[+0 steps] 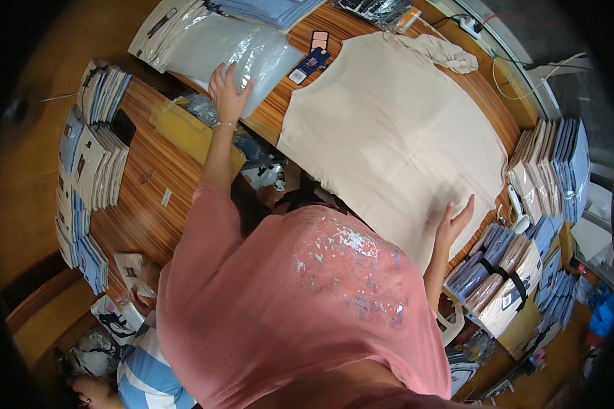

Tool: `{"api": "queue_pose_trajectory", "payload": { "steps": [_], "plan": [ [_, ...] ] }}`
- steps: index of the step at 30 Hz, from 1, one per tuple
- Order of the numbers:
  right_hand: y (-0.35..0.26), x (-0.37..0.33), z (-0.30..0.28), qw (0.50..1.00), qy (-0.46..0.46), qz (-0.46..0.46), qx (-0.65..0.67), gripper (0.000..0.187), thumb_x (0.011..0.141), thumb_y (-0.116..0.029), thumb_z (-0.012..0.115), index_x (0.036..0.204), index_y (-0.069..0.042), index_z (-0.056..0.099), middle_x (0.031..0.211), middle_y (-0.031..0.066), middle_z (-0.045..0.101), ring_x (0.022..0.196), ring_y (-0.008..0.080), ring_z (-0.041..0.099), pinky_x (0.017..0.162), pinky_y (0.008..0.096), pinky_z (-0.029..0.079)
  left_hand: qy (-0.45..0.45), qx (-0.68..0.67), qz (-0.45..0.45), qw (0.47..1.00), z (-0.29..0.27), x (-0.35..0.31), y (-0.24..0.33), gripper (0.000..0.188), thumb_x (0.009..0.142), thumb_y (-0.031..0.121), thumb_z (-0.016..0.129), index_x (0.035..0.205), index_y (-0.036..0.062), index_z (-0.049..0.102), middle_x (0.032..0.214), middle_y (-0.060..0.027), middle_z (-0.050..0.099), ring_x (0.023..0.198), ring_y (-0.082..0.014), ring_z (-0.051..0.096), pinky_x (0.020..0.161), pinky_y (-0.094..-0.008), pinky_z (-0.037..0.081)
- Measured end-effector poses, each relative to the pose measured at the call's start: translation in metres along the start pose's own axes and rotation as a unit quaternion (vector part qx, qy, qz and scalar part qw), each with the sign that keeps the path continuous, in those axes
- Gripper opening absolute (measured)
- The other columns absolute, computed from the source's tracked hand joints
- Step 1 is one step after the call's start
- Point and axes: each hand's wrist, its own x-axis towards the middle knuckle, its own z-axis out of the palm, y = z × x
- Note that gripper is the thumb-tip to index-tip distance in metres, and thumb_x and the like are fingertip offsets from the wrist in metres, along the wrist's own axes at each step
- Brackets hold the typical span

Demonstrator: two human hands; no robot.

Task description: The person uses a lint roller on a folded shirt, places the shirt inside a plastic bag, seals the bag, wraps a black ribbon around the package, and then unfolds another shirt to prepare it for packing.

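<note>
A cream garment (389, 129) is spread over the wooden table in front of me, with a bunched sleeve (450, 53) at its far right. My left hand (228, 95) reaches out to a stack of clear plastic bags (218, 48). Its fingers are spread at the bags' near edge; whether they touch the plastic I cannot tell. Over the right part of the garment is my right hand (455, 219), fingers apart and holding nothing. Dark blue hang tags (309, 66) lie between the bags and the garment.
Bagged folded garments are stacked at the left (99, 167) and right (549, 163). A strapped bundle (501, 273) sits beside my right forearm. Cables hang near a power socket (469, 26). Another person in a blue and white top (153, 375) is at the lower left.
</note>
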Motion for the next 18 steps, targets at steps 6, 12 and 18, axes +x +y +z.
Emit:
{"api": "queue_pose_trajectory", "payload": {
  "steps": [6, 12, 18],
  "plan": [
    [-0.054, 0.003, 0.038, 0.985, -0.150, -0.011, 0.081, 0.052, 0.088, -0.019, 0.053, 0.133, 0.000, 0.036, 0.134, 0.0177, 0.039, 0.125, 0.0310, 0.035, 0.104, 0.0384, 0.026, -0.034, 0.139, -0.080, 0.986, 0.004, 0.020, -0.058, 0.054, 0.079, 0.034, 0.064, 0.125, 0.0111, 0.047, 0.136, -0.0173, 0.033, 0.129, -0.0331, 0.025, 0.102, -0.0493, 0.022],
    [-0.086, -0.004, 0.062, 0.968, -0.223, -0.033, 0.110, 0.048, 0.087, -0.016, 0.054, 0.130, -0.001, 0.040, 0.130, 0.0164, 0.044, 0.122, 0.0310, 0.038, 0.103, 0.0381, 0.029, -0.033, -0.053, -0.213, 0.975, 0.003, -0.041, -0.118, 0.039, 0.082, 0.027, 0.062, 0.118, 0.0133, 0.055, 0.123, -0.0115, 0.049, 0.120, -0.0306, 0.038, 0.101, -0.0394, 0.027],
    [-0.124, -0.008, 0.085, 0.941, -0.315, -0.052, 0.114, 0.035, 0.086, -0.014, 0.054, 0.119, -0.003, 0.052, 0.121, 0.0151, 0.051, 0.113, 0.0294, 0.045, 0.096, 0.0353, 0.036, -0.025, -0.006, -0.014, 1.000, -0.001, -0.023, -0.117, 0.027, 0.080, 0.020, 0.064, 0.102, 0.0064, 0.064, 0.112, -0.0086, 0.059, 0.113, -0.0290, 0.046, 0.096, -0.0391, 0.037]
  ]
}}
